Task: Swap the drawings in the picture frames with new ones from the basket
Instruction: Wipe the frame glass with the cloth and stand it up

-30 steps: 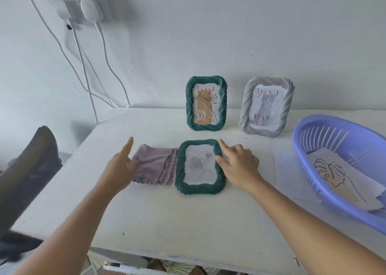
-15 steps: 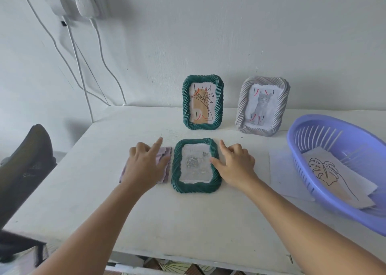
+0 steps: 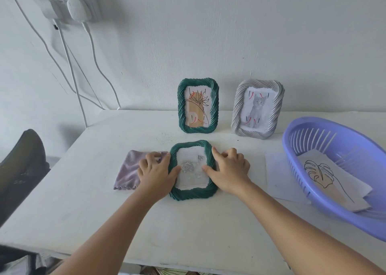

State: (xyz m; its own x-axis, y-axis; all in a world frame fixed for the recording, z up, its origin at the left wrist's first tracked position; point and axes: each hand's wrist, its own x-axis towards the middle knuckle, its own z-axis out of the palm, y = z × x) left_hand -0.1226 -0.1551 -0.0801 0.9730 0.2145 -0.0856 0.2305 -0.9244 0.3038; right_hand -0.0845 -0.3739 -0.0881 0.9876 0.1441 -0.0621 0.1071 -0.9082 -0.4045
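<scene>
Where the left hand [image 3: 155, 171] hovered before, both hands now grip the flat green frame [image 3: 193, 193].

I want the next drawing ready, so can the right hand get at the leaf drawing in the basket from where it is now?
Probably yes. The right hand rests on the flat green frame, the basket stands open-topped to its right, and the leaf drawing lies uncovered on top inside, with only the basket's low rim between them.

Bare table [image 3: 188, 228] front; basket [image 3: 325, 132] crowding right.
</scene>
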